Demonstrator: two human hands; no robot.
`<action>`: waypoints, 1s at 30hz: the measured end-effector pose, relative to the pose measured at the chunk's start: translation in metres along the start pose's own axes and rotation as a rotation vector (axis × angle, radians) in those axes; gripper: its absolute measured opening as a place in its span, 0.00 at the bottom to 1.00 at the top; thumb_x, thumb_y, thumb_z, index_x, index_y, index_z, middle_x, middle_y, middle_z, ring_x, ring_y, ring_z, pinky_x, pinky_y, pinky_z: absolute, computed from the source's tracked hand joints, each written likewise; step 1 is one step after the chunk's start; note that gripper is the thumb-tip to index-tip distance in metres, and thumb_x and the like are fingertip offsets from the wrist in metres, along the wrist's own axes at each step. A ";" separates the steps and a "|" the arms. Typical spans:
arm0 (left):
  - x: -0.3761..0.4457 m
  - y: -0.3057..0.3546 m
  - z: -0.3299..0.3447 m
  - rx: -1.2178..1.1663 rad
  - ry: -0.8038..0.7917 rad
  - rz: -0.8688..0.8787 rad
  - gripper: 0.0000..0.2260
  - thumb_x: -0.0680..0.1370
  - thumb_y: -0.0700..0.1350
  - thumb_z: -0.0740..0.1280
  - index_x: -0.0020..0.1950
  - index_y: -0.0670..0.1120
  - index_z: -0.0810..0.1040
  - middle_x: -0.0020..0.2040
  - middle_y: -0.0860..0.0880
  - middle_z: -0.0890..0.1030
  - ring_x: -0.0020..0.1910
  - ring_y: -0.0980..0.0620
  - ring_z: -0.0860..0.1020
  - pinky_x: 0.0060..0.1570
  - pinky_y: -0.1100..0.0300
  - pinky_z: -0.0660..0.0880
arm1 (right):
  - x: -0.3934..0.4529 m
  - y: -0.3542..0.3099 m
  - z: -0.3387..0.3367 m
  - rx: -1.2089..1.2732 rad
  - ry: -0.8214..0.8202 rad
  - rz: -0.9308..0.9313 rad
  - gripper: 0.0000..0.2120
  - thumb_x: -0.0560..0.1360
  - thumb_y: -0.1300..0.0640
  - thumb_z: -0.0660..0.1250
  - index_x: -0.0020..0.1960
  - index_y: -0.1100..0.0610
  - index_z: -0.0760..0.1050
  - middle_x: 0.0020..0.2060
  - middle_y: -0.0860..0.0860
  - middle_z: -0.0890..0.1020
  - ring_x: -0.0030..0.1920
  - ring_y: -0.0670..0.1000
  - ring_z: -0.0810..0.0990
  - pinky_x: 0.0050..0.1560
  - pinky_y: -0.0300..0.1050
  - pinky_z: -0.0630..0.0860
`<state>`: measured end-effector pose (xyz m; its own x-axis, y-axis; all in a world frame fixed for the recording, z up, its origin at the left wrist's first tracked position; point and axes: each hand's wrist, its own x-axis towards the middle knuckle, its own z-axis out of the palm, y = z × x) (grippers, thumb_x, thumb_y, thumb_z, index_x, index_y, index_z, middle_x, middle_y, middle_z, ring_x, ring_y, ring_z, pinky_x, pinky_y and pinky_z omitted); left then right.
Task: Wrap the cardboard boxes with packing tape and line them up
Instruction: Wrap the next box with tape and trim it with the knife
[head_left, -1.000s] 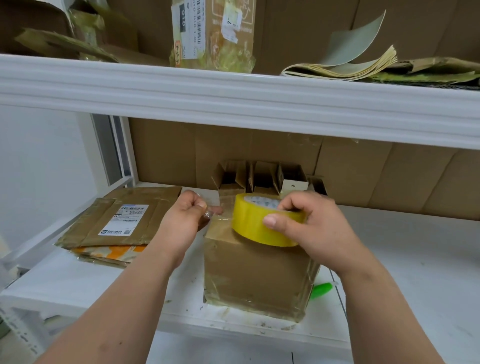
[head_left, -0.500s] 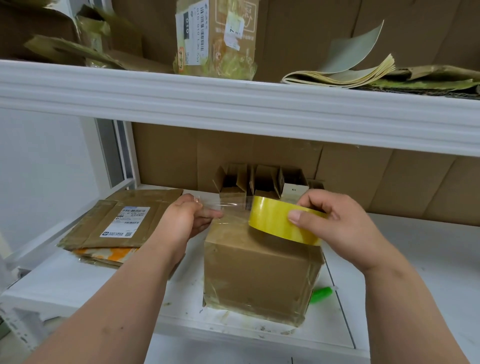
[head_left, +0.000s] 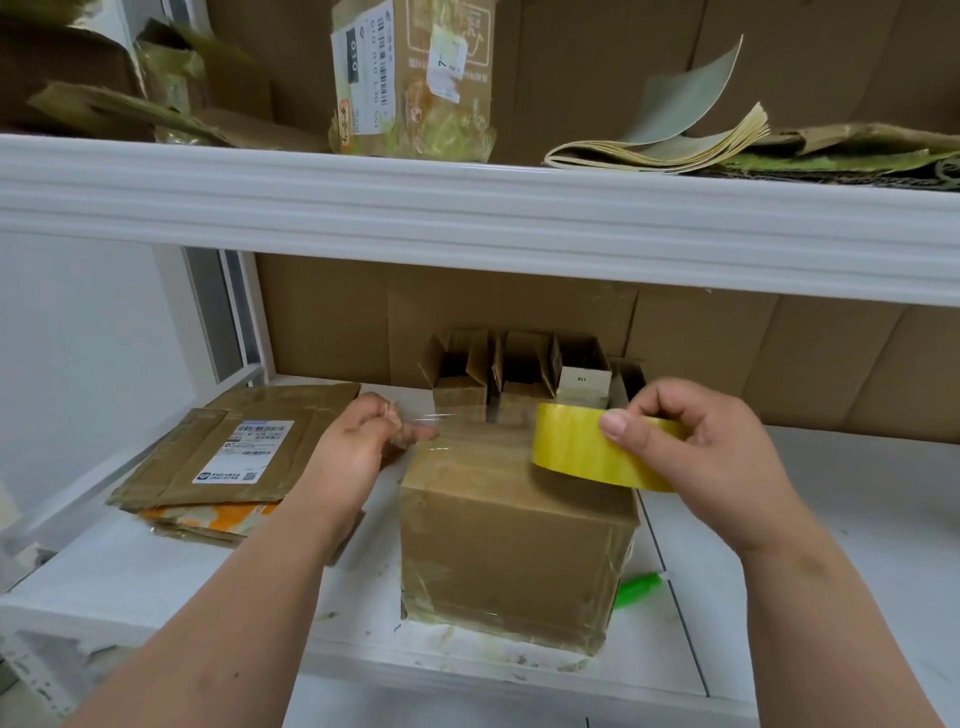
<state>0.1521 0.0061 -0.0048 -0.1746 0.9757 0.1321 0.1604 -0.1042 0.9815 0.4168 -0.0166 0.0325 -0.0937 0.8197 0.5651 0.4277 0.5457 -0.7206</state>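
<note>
A brown cardboard box, partly covered in clear tape, stands near the front edge of the white shelf. My right hand grips a yellow roll of packing tape above the box's top right corner. A clear strip of tape stretches from the roll leftward over the box top. My left hand pinches the free end of that strip just left of the box.
Flattened labelled cardboard lies at the left of the shelf. Several small open boxes stand against the cardboard back wall. A green object lies behind the box's right side. The upper shelf beam hangs overhead, with a taped parcel on it.
My hands have drawn apart: the roll moved right and the left hand moved left, pulling a longer strip of tape out over the box top.
</note>
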 end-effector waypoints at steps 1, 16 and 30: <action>0.000 0.000 0.000 0.006 -0.004 0.001 0.06 0.82 0.36 0.57 0.51 0.35 0.72 0.32 0.58 0.83 0.32 0.66 0.79 0.32 0.75 0.70 | 0.001 -0.001 -0.001 -0.027 0.035 -0.002 0.22 0.62 0.33 0.68 0.34 0.52 0.76 0.27 0.46 0.73 0.29 0.41 0.69 0.28 0.31 0.64; 0.015 -0.001 -0.003 -0.139 -0.016 -0.134 0.06 0.81 0.37 0.57 0.53 0.40 0.73 0.42 0.46 0.86 0.46 0.47 0.83 0.51 0.53 0.76 | 0.003 -0.007 -0.017 -0.351 0.165 0.042 0.13 0.64 0.38 0.66 0.37 0.48 0.73 0.33 0.43 0.78 0.44 0.43 0.72 0.51 0.49 0.65; 0.009 -0.002 0.005 -0.090 0.002 -0.062 0.10 0.82 0.38 0.57 0.57 0.32 0.71 0.49 0.44 0.86 0.52 0.46 0.83 0.61 0.49 0.74 | -0.009 0.009 -0.038 -0.376 -0.028 0.116 0.29 0.58 0.25 0.63 0.35 0.52 0.72 0.23 0.48 0.69 0.28 0.45 0.67 0.30 0.39 0.60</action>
<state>0.1552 0.0160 -0.0059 -0.1831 0.9805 0.0710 0.0616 -0.0607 0.9963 0.4554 -0.0259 0.0357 -0.0476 0.8792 0.4740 0.7357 0.3518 -0.5787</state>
